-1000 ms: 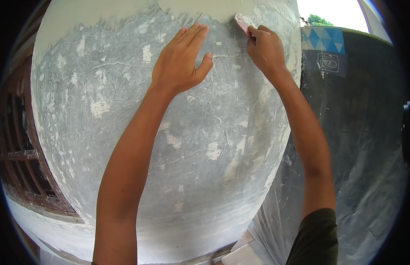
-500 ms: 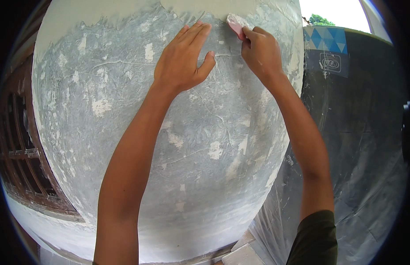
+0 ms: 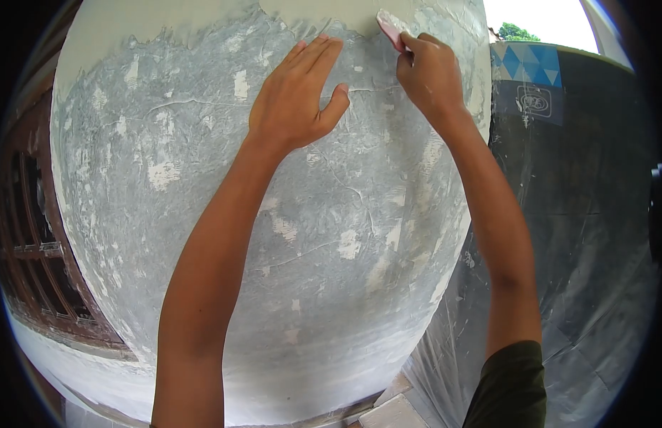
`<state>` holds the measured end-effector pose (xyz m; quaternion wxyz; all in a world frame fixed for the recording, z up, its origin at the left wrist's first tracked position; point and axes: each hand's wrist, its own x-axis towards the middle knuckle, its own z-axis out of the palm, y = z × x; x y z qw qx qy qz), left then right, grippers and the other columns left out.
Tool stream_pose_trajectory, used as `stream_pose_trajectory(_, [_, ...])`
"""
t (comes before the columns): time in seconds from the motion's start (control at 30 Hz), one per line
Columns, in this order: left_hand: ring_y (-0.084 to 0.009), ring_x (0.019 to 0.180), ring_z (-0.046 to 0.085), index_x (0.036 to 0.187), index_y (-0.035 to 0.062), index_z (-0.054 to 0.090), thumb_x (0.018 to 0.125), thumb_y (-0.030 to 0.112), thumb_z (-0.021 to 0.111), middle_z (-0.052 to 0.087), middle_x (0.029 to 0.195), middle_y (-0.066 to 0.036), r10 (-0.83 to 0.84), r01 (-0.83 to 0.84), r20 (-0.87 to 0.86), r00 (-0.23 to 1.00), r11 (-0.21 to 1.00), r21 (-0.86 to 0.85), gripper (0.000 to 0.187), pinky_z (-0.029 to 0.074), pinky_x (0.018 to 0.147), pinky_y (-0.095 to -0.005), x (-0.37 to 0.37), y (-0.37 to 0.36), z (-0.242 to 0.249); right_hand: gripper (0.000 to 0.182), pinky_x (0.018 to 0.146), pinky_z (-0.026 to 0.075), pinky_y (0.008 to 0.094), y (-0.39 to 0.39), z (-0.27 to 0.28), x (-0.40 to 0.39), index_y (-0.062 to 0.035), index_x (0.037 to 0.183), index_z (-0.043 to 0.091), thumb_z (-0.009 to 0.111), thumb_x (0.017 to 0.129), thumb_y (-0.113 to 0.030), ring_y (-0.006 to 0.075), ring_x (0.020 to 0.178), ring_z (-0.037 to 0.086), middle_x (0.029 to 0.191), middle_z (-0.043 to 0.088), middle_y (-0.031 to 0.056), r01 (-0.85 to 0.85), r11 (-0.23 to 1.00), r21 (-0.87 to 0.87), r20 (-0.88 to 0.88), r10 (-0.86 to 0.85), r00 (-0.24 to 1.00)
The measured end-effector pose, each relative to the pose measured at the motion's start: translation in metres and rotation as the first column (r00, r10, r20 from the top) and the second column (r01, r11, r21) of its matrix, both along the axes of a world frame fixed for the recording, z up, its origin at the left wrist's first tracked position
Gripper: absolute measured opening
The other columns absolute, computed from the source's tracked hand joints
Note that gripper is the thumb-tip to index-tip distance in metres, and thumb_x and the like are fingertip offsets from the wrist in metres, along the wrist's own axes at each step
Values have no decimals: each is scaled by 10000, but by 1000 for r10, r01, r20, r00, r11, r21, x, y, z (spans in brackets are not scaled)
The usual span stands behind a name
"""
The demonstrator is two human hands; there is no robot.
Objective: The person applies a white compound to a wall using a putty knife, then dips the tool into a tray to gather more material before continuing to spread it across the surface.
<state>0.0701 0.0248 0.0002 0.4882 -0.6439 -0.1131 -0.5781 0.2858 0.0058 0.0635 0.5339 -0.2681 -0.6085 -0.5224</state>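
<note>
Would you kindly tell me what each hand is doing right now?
Left hand: open, palm flat against the grey wall, holding nothing.
Right hand: closed on a small pink scraper, its blade on the wall.

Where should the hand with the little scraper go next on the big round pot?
Probably a short stroke along the ragged edge, since the scraper in the right hand sits where smooth pale coating meets rough grey surface. The left hand lies flat beside it.
</note>
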Motion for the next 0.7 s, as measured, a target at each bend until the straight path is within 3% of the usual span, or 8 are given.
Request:
stream_pose_trajectory(0.07, [-362, 1277, 555, 1309, -55, 566, 863, 211, 567, 596, 1327, -253, 15, -15, 3, 1000, 1000, -6, 519, 367, 1160, -430, 1, -1, -1, 127, 765, 522, 472, 5, 27, 3, -2, 858, 696, 579, 819, -34, 406, 828, 660, 876, 671, 200, -23, 997, 74, -15, 24, 1000])
stream_pose_trajectory(0.13, [-343, 1332, 505, 1372, -25, 517, 879, 156, 545, 574, 1384, -189, -3, 2, -16, 1000, 999, -36, 526, 346, 1166, -454, -1, -2, -2, 198, 726, 491, 495, 17, 64, -1, 33, 880, 699, 535, 891, -78, 450, 806, 639, 876, 642, 297, -93, 992, 85, -102, 102, 990])
stream_pose_trajectory(0.23, [-342, 1332, 505, 1374, -25, 517, 879, 155, 544, 573, 1384, -190, 6, -5, 5, 1000, 999, -47, 527, 345, 1167, -451, 0, -3, -3, 209, 743, 499, 493, 31, 75, -13, 35, 881, 693, 516, 902, -75, 441, 808, 644, 890, 642, 301, -195, 981, 7, -11, 195, 981])
stream_pose_trajectory(0.27, [-342, 1332, 505, 1374, -25, 517, 879, 155, 544, 573, 1384, -190, 5, -5, 4, 1000, 999, -47, 527, 345, 1167, -451, -1, -3, -2, 138, 757, 527, 471, 32, 63, -6, 5, 858, 694, 567, 823, -36, 405, 814, 661, 870, 668, 201, 67, 997, 28, 48, -68, 996])
stream_pose_trajectory(0.33, [-339, 1335, 503, 1374, -24, 517, 878, 154, 544, 573, 1383, -192, -22, 22, 0, 1000, 999, -47, 527, 345, 1169, -447, -2, -4, -3, 149, 751, 531, 477, 23, 17, -16, 2, 857, 694, 553, 827, -37, 406, 813, 662, 866, 667, 199, 130, 989, 74, 93, -137, 986])
stream_pose_trajectory(0.43, [-351, 1284, 551, 1310, -43, 566, 864, 215, 566, 597, 1335, -232, -17, 17, 8, 1000, 1000, 4, 515, 372, 1158, -437, -1, -1, -1, 126, 747, 535, 472, 0, -26, -19, 6, 868, 698, 604, 801, -45, 392, 785, 660, 857, 666, 195, 45, 997, -57, 63, -41, 997])
stream_pose_trajectory(0.6, [-340, 1312, 526, 1346, -31, 539, 873, 185, 555, 586, 1357, -214, -11, 11, 5, 1000, 1000, -19, 520, 357, 1164, -441, -1, -2, -2, 131, 758, 534, 467, -2, 40, -7, 4, 884, 690, 593, 805, -35, 394, 800, 659, 882, 676, 195, -98, 993, 62, -16, 99, 995])
stream_pose_trajectory(0.7, [-333, 1336, 502, 1380, -16, 516, 879, 156, 550, 574, 1378, -199, -12, 12, 2, 1000, 999, -38, 531, 344, 1170, -445, 0, -4, -4, 205, 762, 500, 497, 26, 68, -1, 41, 869, 681, 510, 902, -68, 438, 826, 646, 897, 643, 299, -19, 996, 88, -106, 28, 994])
